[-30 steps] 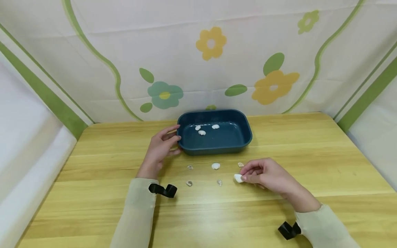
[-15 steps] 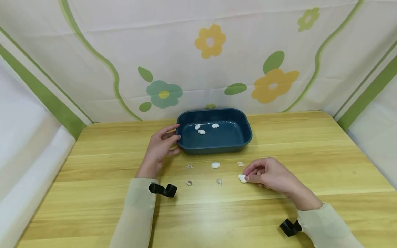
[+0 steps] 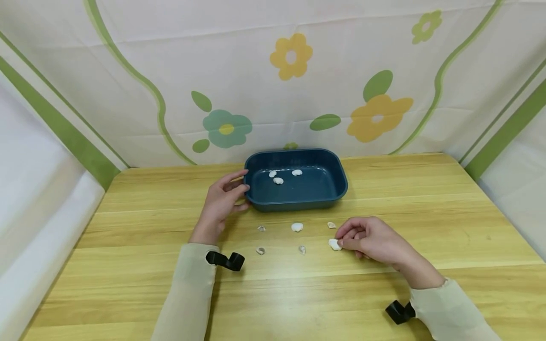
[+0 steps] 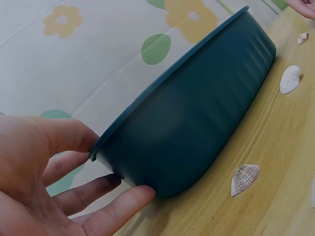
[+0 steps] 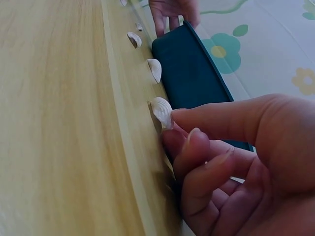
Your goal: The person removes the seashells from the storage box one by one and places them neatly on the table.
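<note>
My right hand (image 3: 372, 240) pinches a white ribbed seashell (image 3: 334, 244) between thumb and fingers, close over the table. In the right wrist view the same seashell (image 5: 162, 112) shows at the thumb tip, the other fingers curled beneath. My left hand (image 3: 222, 199) rests at the left end of a dark blue-green basin (image 3: 294, 206). In the left wrist view its spread fingers (image 4: 120, 209) touch the basin's outer wall and rim. Three white shells, one of them a shell (image 3: 278, 181) with a rounded back, lie on the basin floor.
In front of the basin lie a white shell (image 3: 297, 227) and several smaller ones, including a small shell (image 3: 331, 225) beside my right hand and a greyish shell (image 3: 260, 251) at left. A flowered cloth (image 3: 273, 104) hangs behind the wooden table (image 3: 273, 303).
My right hand has moved slightly to the right with the white seashell between its fingers. The left hand stays at the basin's end, and the basin and other shells keep their places.
</note>
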Demonstrator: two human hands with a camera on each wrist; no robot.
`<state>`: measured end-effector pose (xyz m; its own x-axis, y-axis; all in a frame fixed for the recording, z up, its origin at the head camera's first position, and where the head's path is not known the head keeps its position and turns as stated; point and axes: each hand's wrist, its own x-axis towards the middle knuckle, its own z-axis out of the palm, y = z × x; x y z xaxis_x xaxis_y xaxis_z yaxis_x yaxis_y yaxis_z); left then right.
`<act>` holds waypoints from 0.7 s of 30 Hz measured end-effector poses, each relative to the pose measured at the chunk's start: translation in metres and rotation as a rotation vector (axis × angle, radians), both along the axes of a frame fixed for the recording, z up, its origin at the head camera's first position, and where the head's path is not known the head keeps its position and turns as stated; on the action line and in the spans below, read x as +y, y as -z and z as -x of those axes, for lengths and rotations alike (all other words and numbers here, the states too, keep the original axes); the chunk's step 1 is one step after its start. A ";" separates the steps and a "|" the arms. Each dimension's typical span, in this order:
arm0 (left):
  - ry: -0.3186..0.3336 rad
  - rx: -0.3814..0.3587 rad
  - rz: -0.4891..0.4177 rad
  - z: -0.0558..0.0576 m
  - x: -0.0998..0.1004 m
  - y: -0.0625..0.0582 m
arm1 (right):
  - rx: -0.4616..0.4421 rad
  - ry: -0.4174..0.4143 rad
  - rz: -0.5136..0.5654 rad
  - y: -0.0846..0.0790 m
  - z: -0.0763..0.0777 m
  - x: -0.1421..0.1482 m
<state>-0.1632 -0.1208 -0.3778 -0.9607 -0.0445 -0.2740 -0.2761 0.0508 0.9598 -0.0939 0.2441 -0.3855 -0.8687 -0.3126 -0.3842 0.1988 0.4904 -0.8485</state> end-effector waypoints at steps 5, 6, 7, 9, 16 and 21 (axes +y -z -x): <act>0.003 0.003 0.003 0.000 0.000 0.000 | -0.001 -0.008 -0.009 -0.001 0.000 0.000; 0.004 0.003 0.003 0.000 0.000 0.000 | -0.001 -0.012 -0.010 -0.001 -0.001 0.000; 0.004 0.004 0.003 0.000 0.000 0.001 | 0.001 -0.016 -0.012 -0.002 -0.001 0.000; 0.005 0.004 0.005 0.000 0.000 0.001 | 0.002 -0.023 -0.013 -0.002 -0.001 0.001; 0.002 0.001 0.006 -0.001 0.001 0.000 | 0.012 -0.042 -0.033 -0.003 -0.001 0.001; -0.001 -0.002 0.002 0.000 0.000 0.000 | 0.025 -0.049 -0.049 -0.004 -0.002 0.001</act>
